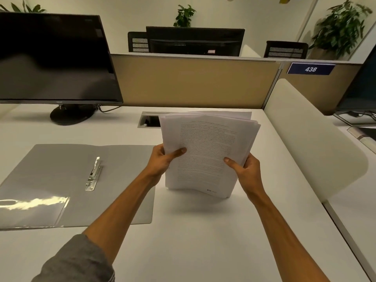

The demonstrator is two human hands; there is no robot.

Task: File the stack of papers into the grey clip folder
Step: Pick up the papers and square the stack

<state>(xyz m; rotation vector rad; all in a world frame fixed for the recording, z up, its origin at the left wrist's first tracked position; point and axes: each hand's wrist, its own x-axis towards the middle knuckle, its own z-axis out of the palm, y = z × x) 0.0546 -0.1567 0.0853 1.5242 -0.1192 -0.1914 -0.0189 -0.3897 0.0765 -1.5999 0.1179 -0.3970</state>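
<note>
Holding the stack of papers [205,153] upright on the desk [193,241], the left hand [162,159] and right hand [245,169] grasp its two sides. The grey folder [50,180] lies open just beside, on the left.

A white desk [203,231] fills the foreground, with a dark monitor [55,58] on a round black stand at its far left and a cable slot [148,121] near the back edge. A tan partition [193,82] closes off the rear, carrying a blue plate [310,69] marked 438. A cream side divider [305,135] curves along the right. Beyond the partition stand another monitor [195,41], 2 mesh chair backs and potted plants against a pale wall [142,11]
</note>
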